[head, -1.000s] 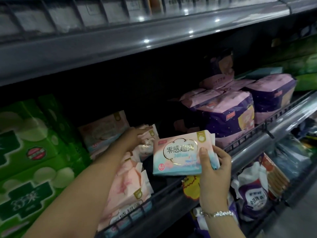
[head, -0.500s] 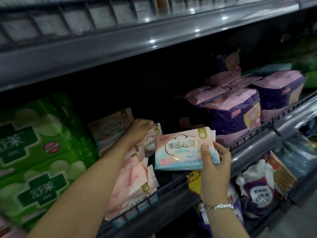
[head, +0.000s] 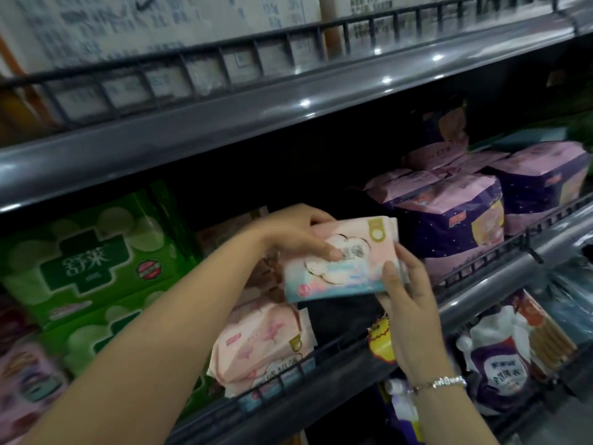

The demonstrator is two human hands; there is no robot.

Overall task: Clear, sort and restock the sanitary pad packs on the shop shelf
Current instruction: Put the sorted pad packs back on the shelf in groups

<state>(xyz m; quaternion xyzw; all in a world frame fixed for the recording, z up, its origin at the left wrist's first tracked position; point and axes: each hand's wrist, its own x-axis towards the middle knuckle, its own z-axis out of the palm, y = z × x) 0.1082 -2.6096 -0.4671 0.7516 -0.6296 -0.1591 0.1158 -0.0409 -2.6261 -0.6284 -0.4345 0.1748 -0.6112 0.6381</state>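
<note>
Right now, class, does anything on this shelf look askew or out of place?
Yes. The pale pink packs lie tilted and jumbled against the shelf's front rail, while the green packs and purple packs stand in neater rows.

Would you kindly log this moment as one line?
left hand: grips pink pack | right hand: grips same pack | pack: held above shelf rail

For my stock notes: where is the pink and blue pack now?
In the head view, centre: both hands hold the pink and blue pack before the shelf gap, between green packs and purple packs.
</note>
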